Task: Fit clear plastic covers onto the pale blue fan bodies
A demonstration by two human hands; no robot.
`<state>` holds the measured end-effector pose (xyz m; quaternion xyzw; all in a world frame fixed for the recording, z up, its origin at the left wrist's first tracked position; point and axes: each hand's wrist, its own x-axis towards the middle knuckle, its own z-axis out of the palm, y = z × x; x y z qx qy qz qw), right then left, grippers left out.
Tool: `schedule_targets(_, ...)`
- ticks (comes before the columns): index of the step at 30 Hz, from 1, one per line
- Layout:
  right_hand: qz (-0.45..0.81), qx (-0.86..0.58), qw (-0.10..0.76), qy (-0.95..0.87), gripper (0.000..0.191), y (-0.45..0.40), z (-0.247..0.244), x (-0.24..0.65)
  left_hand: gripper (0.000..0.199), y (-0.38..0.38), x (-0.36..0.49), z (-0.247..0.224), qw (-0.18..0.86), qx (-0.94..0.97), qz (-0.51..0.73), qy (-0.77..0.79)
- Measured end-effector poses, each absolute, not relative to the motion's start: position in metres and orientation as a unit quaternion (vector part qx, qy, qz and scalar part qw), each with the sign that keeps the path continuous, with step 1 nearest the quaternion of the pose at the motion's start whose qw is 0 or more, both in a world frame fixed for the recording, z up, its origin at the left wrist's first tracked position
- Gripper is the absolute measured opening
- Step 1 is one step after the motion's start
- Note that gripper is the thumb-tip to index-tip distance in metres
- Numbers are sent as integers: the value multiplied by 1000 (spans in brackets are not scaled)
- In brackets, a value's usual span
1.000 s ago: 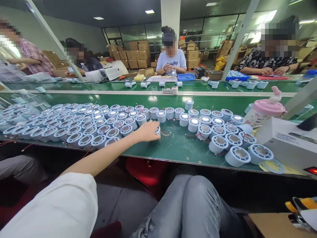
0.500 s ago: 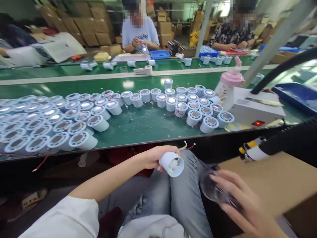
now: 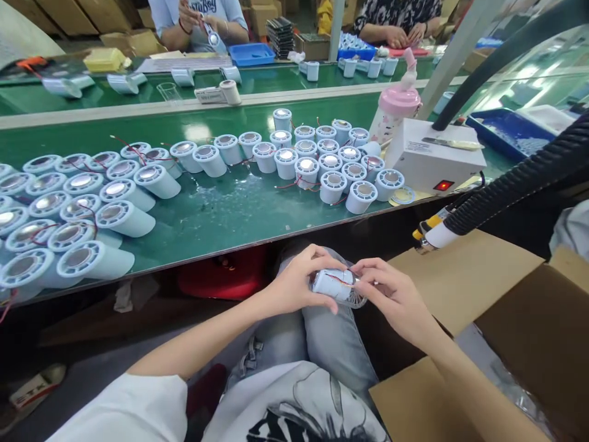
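My left hand [image 3: 317, 279] is closed round a pale blue cylindrical housing [image 3: 332, 286], held on its side above my lap. Thin red and yellow wires run along the housing toward its right end. Against that end sits a clear plastic cover [image 3: 357, 298] with radiating ribs, partly hidden by fingers. My right hand [image 3: 386, 291] pinches at the wire ends beside the cover; its fingertips hide the exact contact. Many similar housings [image 3: 124, 218] stand or lean in rows on the green worktable [image 3: 221, 215], several with red wires trailing.
A white box with a lit red switch [image 3: 444, 184] and a pink-lidded bottle [image 3: 398, 101] stand at the right. A black hose [image 3: 497, 184] crosses above an open carton [image 3: 488, 276]. Beyond the table divider, two people handle parts near a blue tray [image 3: 251, 54].
My right hand has brought the clear cover from the right to the housing in my left hand. The housing has turned sideways, and the view has tilted down and shifted right.
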<state>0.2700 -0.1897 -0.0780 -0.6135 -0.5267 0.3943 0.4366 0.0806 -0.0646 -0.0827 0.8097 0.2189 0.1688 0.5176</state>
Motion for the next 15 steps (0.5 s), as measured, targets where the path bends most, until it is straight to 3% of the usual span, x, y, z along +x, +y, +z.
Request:
schedule_targets(4,472,-593,516,-400,24,-188,-80,274,72,-65,80,-88,575,791,128,166)
schedule_targets(8,518,-565,557,-319,25,-188,-80,278,70,-69,82,-84,674,709,110,174)
schedule_targets(12,477,-540,536,-440,15,-196,-81,280,66,-76,85,-82,737,641,111,183)
schedule_targets(15,353,-561,462,-590,43,-206,-85,280,64,-80,85,-81,761,608,106,202)
